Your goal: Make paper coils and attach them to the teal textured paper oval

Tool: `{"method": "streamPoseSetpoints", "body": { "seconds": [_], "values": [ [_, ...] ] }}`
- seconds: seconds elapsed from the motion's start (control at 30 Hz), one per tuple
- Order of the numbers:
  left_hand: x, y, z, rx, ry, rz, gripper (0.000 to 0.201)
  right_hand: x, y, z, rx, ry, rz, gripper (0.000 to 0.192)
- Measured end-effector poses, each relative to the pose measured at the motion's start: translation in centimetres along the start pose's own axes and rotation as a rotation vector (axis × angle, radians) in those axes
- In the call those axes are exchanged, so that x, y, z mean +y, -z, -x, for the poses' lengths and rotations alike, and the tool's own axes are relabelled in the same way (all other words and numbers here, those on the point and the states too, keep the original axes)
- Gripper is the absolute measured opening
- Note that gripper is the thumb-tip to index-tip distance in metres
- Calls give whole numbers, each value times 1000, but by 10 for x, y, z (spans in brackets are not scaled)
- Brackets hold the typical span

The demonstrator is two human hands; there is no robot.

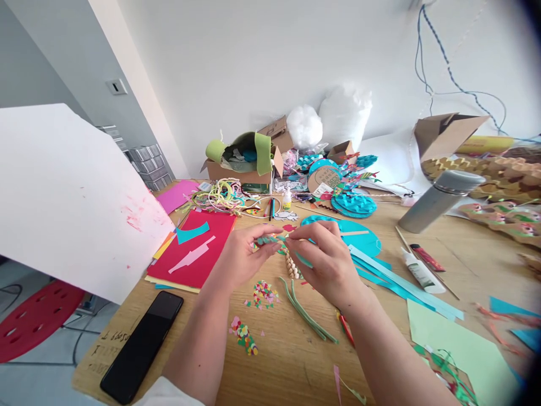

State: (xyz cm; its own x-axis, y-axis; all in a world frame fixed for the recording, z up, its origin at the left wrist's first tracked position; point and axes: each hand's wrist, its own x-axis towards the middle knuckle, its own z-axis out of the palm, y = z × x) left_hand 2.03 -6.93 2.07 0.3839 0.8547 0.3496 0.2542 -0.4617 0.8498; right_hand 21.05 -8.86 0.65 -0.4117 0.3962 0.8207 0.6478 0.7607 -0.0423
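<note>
A twisted pale blue-green strip (267,240), perhaps paper, spans the gap between my hands above the table. My left hand (247,251) pinches its left part between thumb and fingers. With bent fingers, my right hand (327,259) grips the other end, and part of the strip shows below those fingers. Just beneath lies a bunch of pale wooden beads (291,265), partly covered by the right hand. Closer to me are green stems or cords (310,316) and small piles of colourful confetti (264,293). A blue paper disc (366,237) rests behind the right hand.
Red paper sheets (203,248) and a black phone (143,344) lie to the left. Blue paper strips (406,285), a white glue tube (422,273) and a grey flask (439,202) are at the right. Boxes of craft supplies (236,169) line the wall.
</note>
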Motion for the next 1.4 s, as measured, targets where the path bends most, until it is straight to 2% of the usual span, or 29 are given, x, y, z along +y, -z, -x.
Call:
{"method": "streamPoseSetpoints", "body": {
  "seconds": [0.07,0.13,0.23,0.4,0.57,0.73,0.87,0.97,1.1,1.23,1.33,1.4],
  "values": [
    [-1,-3,1,69,-194,-232,20,0,0,-1,18,-34,-23,16],
    [-2,-5,0,94,-329,-394,18,1,1,-3,31,-60,-42,14],
    [-5,-6,-2,116,-416,-520,17,2,3,-5,16,-80,-48,10],
    [-6,-6,-3,113,-470,-596,15,4,6,-6,-17,-98,-47,8],
    [-2,-8,0,20,-359,-584,19,5,7,-4,-18,-60,-28,6],
    [6,-10,2,21,-146,-466,28,3,7,-5,14,-1,-19,10],
    [8,-8,0,-43,65,-176,31,1,8,-8,25,22,-33,15],
    [7,-3,0,-100,214,98,34,0,7,-7,-21,78,-65,23],
    [3,3,-1,-139,336,326,39,0,4,-3,-85,101,-38,22],
    [0,4,-2,-181,333,326,42,0,2,0,-113,79,-29,20],
    [-1,1,-2,-131,238,100,35,3,-1,1,-118,25,-51,23],
    [-2,-2,-2,-38,85,-111,27,6,-3,2,-108,-22,-78,22]
  ]
}}
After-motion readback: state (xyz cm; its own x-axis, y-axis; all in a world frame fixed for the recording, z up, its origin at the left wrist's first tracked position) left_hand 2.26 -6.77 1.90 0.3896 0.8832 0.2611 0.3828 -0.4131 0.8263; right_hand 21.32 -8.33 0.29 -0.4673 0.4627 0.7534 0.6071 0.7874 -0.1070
